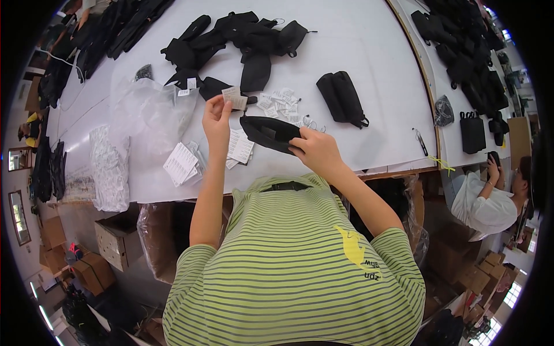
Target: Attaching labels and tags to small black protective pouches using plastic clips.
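Between finger and thumb, my left hand point(217, 120) pinches a pale printed tag point(235, 99). My right hand point(316, 150) grips the right end of a small black fabric pouch point(266, 134), held tilted above the table's near part. The pouch's left end lies just below the tag; whether a cord joins them I cannot tell. Beneath my hands lies a stack of white printed cards point(239, 147), and a second card stack point(183, 164) sits left of my left forearm. Just beyond the pouch is a loose pile of small white tags point(279, 102).
A heap of black pouches point(231, 43) lies at the back of the white table point(369, 52). Two black pouches point(340, 98) lie together on the right. Clear plastic bags point(153, 112) spread at left. A pen point(420, 142) lies near the right edge, and a co-worker point(487, 199) sits beyond.
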A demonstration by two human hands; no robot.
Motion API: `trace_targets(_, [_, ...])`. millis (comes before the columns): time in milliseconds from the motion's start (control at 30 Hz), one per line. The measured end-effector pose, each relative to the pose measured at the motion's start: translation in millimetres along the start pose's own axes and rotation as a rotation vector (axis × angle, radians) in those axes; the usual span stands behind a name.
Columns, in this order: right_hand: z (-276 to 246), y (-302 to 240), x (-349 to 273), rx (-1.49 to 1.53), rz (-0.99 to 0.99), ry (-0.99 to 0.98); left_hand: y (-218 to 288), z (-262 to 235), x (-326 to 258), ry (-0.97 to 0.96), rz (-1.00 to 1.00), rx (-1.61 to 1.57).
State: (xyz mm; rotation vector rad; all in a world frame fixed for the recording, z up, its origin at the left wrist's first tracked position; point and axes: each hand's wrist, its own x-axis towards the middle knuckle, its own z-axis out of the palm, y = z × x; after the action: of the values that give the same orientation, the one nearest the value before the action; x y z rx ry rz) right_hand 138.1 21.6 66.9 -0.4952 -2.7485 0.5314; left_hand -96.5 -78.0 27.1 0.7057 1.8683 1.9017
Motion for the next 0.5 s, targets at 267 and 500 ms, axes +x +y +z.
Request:
trace_targets(267, [-32,-36,3,0.239,-0.006,0.451,-14,-8,-63,-0.523,-0.247,-0.554])
trace_targets(500, [-18,-55,6,1.163,0.526,0.572,63,38,-76,-0.062,-0.464,-0.823])
